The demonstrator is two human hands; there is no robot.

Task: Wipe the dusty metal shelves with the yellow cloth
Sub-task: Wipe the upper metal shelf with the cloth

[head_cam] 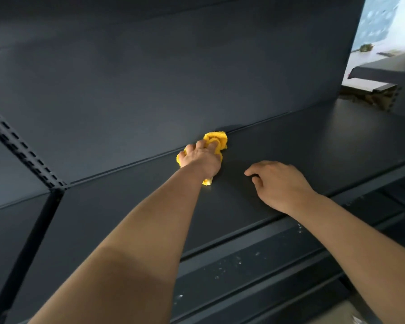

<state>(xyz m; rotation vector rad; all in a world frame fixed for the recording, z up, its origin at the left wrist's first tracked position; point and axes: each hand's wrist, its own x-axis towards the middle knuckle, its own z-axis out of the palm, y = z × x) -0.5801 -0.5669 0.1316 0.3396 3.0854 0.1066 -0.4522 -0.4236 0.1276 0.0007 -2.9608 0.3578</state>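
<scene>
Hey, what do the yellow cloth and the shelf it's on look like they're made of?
The yellow cloth, bunched under the left hand, looks like fluffy microfibre or terry; its edges are fuzzy. The shelf looks like sheet metal with a matte dark grey painted finish: flat, thin folded front edge, dull sheen.
</scene>
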